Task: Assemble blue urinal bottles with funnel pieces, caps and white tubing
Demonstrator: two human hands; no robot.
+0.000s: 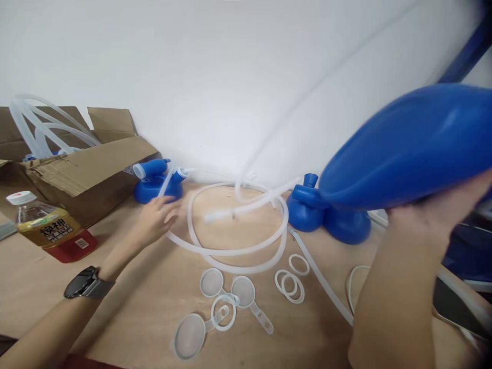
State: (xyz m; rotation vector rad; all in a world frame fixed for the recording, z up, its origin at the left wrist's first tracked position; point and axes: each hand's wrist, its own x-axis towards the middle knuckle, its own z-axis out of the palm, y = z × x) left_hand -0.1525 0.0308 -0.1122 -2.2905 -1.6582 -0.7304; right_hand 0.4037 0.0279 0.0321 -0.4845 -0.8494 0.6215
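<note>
In my right hand [430, 212], raised at the right, is a large blue plastic bottle [407, 143], held from beneath; most fingers are hidden. Its narrow end points left, and a clear hose [265, 197] runs leftward near it, its end blurred; whether they join is hard to see. My left hand [156, 220] hovers over the table with fingers apart and nothing in it. Just beyond that hand stands a smaller-looking blue bottle [157, 188] with an angled neck and a hose. More blue bottles [348, 225] stand behind the raised one. Coiled clear tubing [238, 252] lies between my hands.
Round white strainer caps with tabs [190, 335] and several white rings [299, 265] lie in front. At the left are an open cardboard box [96, 166] with tubing inside and a drink bottle [54, 228]. A dark phone-like object [457, 305] lies at the right.
</note>
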